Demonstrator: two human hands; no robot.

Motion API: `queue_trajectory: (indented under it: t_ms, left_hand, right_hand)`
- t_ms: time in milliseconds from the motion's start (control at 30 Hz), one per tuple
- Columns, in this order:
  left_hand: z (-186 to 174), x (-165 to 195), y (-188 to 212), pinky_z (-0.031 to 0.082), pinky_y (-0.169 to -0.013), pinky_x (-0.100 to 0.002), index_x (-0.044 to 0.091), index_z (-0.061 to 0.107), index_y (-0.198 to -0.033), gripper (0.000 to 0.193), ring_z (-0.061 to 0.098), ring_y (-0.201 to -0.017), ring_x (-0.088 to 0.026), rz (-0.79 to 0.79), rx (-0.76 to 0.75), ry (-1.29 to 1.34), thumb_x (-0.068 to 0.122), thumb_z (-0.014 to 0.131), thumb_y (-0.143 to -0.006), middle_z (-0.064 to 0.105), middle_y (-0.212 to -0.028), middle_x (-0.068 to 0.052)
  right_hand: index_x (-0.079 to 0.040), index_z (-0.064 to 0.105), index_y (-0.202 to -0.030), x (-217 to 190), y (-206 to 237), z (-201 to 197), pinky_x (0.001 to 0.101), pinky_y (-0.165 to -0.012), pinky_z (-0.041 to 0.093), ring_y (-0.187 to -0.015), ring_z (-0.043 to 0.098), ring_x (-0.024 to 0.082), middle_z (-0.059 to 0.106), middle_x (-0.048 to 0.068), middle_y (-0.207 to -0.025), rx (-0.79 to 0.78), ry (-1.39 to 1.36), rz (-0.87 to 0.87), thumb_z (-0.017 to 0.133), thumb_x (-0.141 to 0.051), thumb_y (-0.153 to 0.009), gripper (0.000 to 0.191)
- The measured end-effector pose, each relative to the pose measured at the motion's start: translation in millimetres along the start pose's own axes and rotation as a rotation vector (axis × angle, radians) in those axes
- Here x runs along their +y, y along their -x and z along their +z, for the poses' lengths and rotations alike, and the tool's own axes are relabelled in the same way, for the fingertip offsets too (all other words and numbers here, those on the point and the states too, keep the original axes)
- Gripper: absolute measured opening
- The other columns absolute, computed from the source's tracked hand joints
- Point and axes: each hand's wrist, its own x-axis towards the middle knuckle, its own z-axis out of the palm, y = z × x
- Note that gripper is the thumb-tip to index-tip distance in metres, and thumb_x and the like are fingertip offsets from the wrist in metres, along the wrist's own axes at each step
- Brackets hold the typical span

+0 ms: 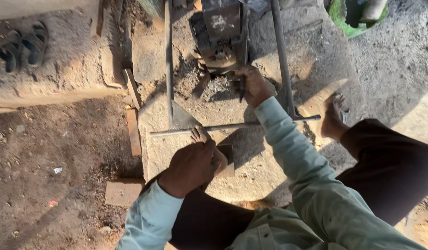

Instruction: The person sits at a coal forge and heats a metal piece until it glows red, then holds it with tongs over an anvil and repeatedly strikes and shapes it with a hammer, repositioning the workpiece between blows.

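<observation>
My right hand is stretched forward and closed around a short dark metal handle at the foot of a rusty dark metal machine. A small heap of grey metal scraps lies just left of that hand. My left hand rests with curled fingers on my left foot, whose toes stick out beyond it; nothing shows in that hand. A thin metal rod lies crosswise on the stone slab between the two hands. My right foot is planted at the rod's right end.
Two long metal bars run away from me beside the machine. A pair of dark sandals lies at the far left. Wooden offcuts lie on the dirt left of the slab. A green tub stands at the top right.
</observation>
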Motion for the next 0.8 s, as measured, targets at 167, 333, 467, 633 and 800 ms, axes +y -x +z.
queue_trajectory:
  t_ms: [167,333,467,633,800]
  left_hand:
    - [8.1,-3.3,0.1,0.056,-0.069,-0.049,0.003,0.059,-0.090,0.028,0.071,-0.079,-0.038,0.069,-0.010,-0.015,0.023,0.075,-0.079,0.070,-0.080,-0.018]
    - [9.1,-5.3,-3.4,0.055,-0.065,-0.051,0.003,0.059,-0.093,0.033,0.070,-0.077,-0.040,0.062,0.020,-0.067,0.026,0.077,-0.081,0.070,-0.079,-0.019]
    - [9.4,-4.7,-3.2,0.055,-0.065,-0.051,0.002,0.059,-0.093,0.034,0.070,-0.077,-0.040,0.077,0.008,-0.069,0.028,0.078,-0.081,0.070,-0.078,-0.020]
    - [7.8,0.4,-4.9,0.056,-0.066,-0.050,0.002,0.059,-0.091,0.033,0.072,-0.078,-0.039,0.081,-0.023,-0.080,0.027,0.078,-0.081,0.071,-0.080,-0.019]
    - [6.2,13.8,-10.4,0.057,-0.067,-0.050,0.001,0.060,-0.094,0.033,0.072,-0.078,-0.038,0.063,-0.057,-0.068,0.027,0.077,-0.083,0.071,-0.080,-0.019]
  right_hand:
    - [0.003,0.066,-0.098,5.6,17.7,-21.2,0.0333,-0.042,0.043,-0.051,0.052,0.018,0.057,0.008,-0.068,0.148,0.555,-0.136,0.059,-0.001,-0.091,0.010]
    - [0.001,0.062,-0.104,14.0,6.1,-61.5,0.0416,-0.057,0.057,-0.077,0.064,0.026,0.063,0.010,-0.087,0.005,0.403,-0.147,0.061,-0.007,-0.093,0.013]
    - [0.000,0.061,-0.110,14.2,10.1,-87.5,0.0507,-0.072,0.066,-0.104,0.073,0.034,0.070,0.013,-0.108,-0.241,0.292,-0.211,0.066,-0.015,-0.097,0.021]
    - [-0.006,0.061,-0.109,-7.8,20.8,-81.3,0.0485,-0.061,0.062,-0.093,0.073,0.029,0.071,0.011,-0.100,-0.041,0.218,-0.050,0.063,-0.015,-0.093,0.018]
    - [0.000,0.064,-0.104,-31.0,23.2,-54.0,0.0370,-0.049,0.050,-0.070,0.069,0.022,0.072,0.015,-0.091,0.153,0.476,0.199,0.064,-0.013,-0.097,0.015]
